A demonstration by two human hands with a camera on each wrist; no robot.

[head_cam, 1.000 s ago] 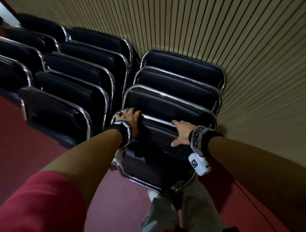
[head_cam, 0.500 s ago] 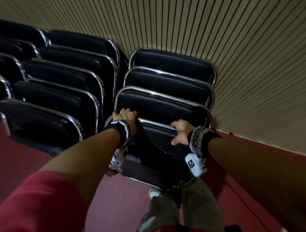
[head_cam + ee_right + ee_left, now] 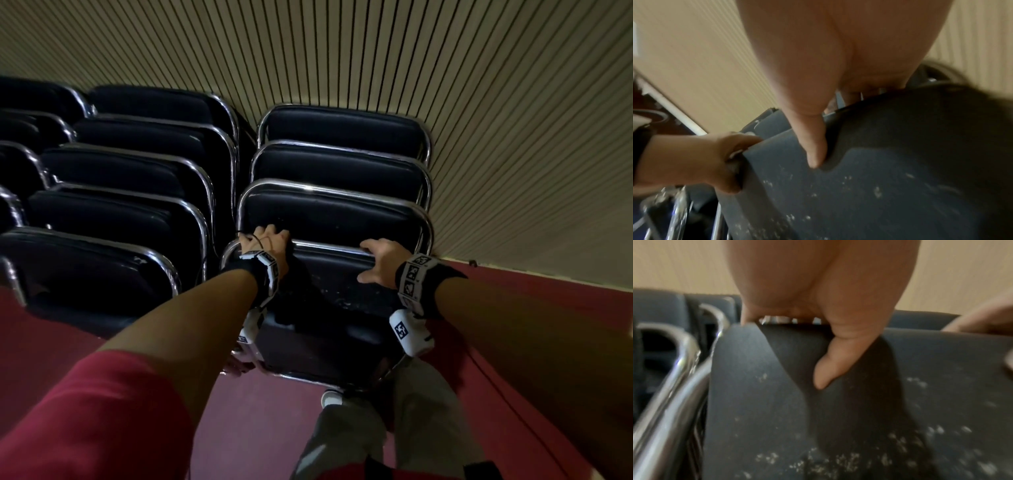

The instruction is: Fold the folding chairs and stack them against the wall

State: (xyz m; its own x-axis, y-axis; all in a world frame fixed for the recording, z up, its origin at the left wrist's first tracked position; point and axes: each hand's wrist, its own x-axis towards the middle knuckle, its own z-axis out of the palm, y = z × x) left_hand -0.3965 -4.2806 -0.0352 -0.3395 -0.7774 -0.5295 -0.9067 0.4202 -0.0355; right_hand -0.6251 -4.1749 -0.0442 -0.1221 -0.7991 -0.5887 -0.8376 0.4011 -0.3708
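A folded black chair with a chrome frame leans at the front of the right-hand stack. My left hand grips its top chrome bar near the left corner, and my right hand grips the same bar near the right corner. In the left wrist view my left hand's thumb lies on the scuffed black back panel while the fingers curl over the top edge. The right wrist view shows my right hand's thumb pressed on the panel, with my left hand at the far corner.
Three folded chairs lean behind the held one against the ribbed beige wall. A longer row of folded chairs stands to the left. Red floor lies below, with my legs and a white shoe near the chair's foot.
The view has shifted, so the stacks sit further left and the red floor shows at the right. Both hands keep their grip on the top bar.
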